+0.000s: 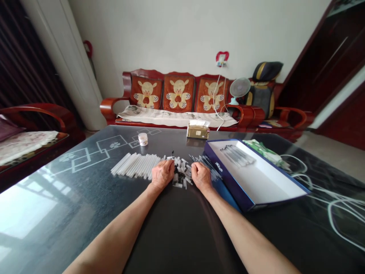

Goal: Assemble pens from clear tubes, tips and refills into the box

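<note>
My left hand (163, 173) rests on the dark table as a closed fist, with nothing showing in it. It touches the right end of a row of white pen barrels (137, 165). My right hand (201, 176), also a fist with nothing visible in it, rests beside thin dark-tipped pen refills (212, 167). Between the two fists lies a loose heap of small white and black pen parts (180, 173). To the right, a shallow box (270, 186) with a white inside and blue sides holds a bundle of pens (237, 155).
A small round white tub (143, 139) and a tissue box (198, 130) stand toward the table's far side. White cables (336, 201) and a green-and-white cloth (266, 152) lie right of the box. A wooden sofa (176, 121) stands beyond the table.
</note>
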Action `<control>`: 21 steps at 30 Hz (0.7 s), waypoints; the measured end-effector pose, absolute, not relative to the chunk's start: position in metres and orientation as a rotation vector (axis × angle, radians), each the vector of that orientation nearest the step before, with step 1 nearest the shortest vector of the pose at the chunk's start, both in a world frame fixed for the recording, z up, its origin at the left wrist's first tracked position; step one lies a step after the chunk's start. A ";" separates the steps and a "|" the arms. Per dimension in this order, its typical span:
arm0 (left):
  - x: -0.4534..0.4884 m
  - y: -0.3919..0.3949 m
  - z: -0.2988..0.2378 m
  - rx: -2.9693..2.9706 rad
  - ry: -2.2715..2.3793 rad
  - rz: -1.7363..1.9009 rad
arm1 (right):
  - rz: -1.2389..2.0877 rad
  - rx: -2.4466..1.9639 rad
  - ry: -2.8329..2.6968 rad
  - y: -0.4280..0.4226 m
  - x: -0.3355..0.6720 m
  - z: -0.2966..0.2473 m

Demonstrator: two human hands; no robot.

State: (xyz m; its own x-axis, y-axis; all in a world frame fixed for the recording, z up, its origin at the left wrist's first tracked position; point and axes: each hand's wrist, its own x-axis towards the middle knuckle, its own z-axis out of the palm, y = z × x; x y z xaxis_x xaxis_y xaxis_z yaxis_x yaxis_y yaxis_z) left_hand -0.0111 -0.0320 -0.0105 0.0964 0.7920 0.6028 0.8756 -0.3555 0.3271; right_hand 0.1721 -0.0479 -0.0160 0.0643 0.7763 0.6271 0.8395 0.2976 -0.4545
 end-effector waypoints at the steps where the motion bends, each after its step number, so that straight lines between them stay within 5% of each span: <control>1: -0.013 -0.030 -0.011 -2.228 -1.727 -1.100 | -0.092 -1.431 -1.707 -0.049 0.172 -0.010; 9: -0.014 -0.028 -0.012 -2.221 -1.722 -1.124 | -0.211 -1.649 -1.622 0.001 0.258 0.064; 13: -0.012 -0.028 -0.014 -2.255 -1.606 -1.167 | 0.086 -2.042 -1.440 0.015 0.321 0.050; 21: -0.013 -0.030 -0.011 -2.290 -1.563 -1.166 | 0.260 -2.040 -1.234 0.002 0.338 0.028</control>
State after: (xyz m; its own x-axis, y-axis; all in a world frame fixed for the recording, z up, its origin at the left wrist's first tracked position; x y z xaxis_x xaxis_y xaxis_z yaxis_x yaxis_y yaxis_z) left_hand -0.0128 -0.0298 -0.0115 0.1631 0.7358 0.6572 0.8396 -0.4534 0.2993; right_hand 0.3377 0.0019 0.0276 0.5200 0.8333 0.1877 0.6864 -0.2769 -0.6725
